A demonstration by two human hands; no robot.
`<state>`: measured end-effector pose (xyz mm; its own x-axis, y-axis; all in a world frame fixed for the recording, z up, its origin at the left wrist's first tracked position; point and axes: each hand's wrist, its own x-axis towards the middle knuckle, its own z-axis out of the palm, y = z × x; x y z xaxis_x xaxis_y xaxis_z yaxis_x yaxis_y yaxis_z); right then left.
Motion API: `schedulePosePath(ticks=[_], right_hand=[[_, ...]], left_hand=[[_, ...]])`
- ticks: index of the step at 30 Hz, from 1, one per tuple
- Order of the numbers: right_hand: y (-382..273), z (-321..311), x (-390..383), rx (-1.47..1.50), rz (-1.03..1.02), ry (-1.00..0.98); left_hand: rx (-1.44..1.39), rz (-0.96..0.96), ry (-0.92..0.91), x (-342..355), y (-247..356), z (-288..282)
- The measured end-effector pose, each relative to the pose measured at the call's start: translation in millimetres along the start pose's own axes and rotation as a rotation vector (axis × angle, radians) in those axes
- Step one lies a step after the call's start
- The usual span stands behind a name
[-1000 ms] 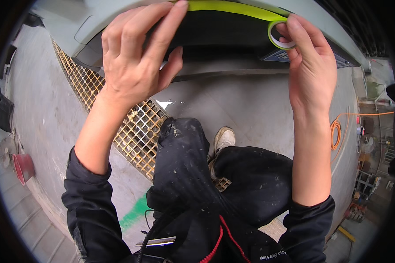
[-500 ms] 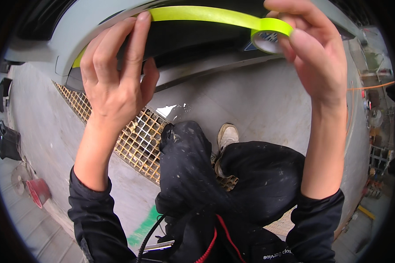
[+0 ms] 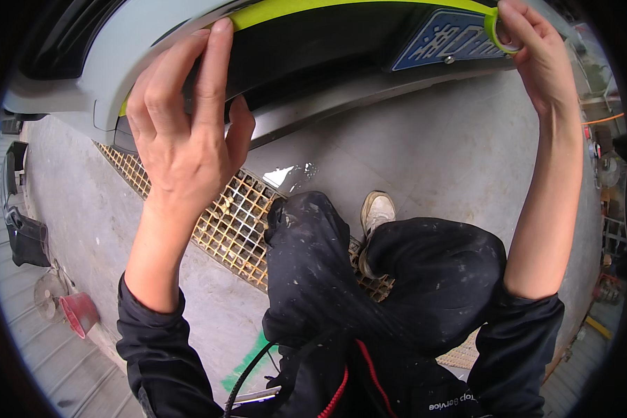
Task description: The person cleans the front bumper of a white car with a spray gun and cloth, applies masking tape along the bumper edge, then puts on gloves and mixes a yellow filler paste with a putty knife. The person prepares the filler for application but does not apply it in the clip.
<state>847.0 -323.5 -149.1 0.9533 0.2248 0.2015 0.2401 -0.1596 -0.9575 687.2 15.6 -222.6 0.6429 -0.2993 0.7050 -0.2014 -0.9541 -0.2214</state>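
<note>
Along the dark bumper (image 3: 313, 73), yellow-green tape (image 3: 306, 10) stretches rightward from the left hand (image 3: 188, 150), whose extended fingers (image 3: 219, 49) touch it without gripping, apparently to anchor it. The right hand (image 3: 552, 70) pinches the roll (image 3: 490, 32) beside the blue plate (image 3: 435, 47), seemingly to hold the tape taut.

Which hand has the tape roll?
The right hand, at the picture's upper right: it grips the yellow-green tape roll. The left hand holds no roll; its fingertips are at the stretched tape strip.
</note>
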Motion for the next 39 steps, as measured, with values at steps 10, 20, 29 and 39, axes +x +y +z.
schedulePosePath(ticks=[10,20,29,39], right_hand=[[6.5,-3.5,6.8,0.01,0.184,0.073],[9.5,-1.0,9.4,-0.012,0.086,0.118],[20.5,6.3,10.1,0.01,-0.211,0.214],[14.9,8.0,14.2,-0.01,-0.126,0.238]], left_hand=[[0.003,0.024,0.032,4.9,-0.1,2.4],[-0.014,0.023,0.047,11.6,5.8,5.6],[-0.034,0.055,0.07,16.0,8.2,14.7],[0.007,0.073,-0.001,30.4,19.1,13.1]])
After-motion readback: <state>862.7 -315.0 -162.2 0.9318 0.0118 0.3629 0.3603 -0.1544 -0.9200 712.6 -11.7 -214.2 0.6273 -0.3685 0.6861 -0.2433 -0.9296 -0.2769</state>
